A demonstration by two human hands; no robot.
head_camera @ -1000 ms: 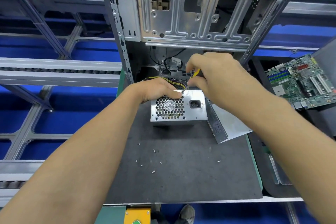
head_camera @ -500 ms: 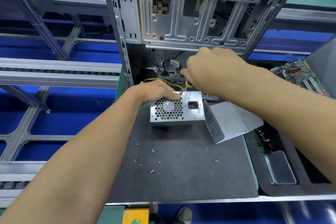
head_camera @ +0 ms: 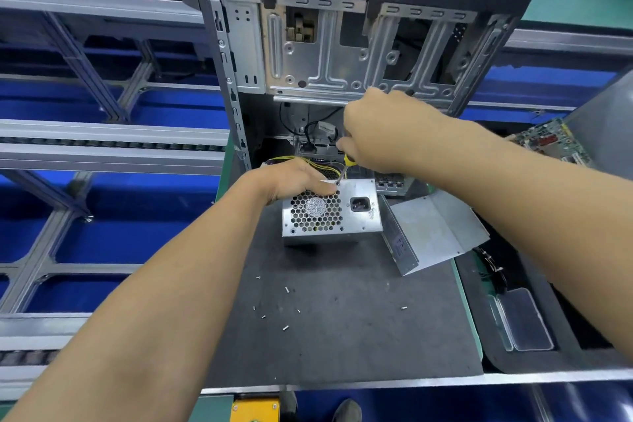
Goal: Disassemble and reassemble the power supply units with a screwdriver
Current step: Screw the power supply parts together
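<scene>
Power supply unit (head_camera: 331,212) label unreadable; screwdriver (head_camera: 343,171) at top edge

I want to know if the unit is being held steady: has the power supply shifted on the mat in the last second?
No. The power supply sits where it was beside the loose metal cover.

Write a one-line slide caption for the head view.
Left hand steadies power supply unit while right hand drives screwdriver into its top edge.

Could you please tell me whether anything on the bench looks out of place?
Yes: several loose screws lie scattered on the dark mat instead of in a tray, and a detached metal cover sits askew beside the power supply unit.
</scene>
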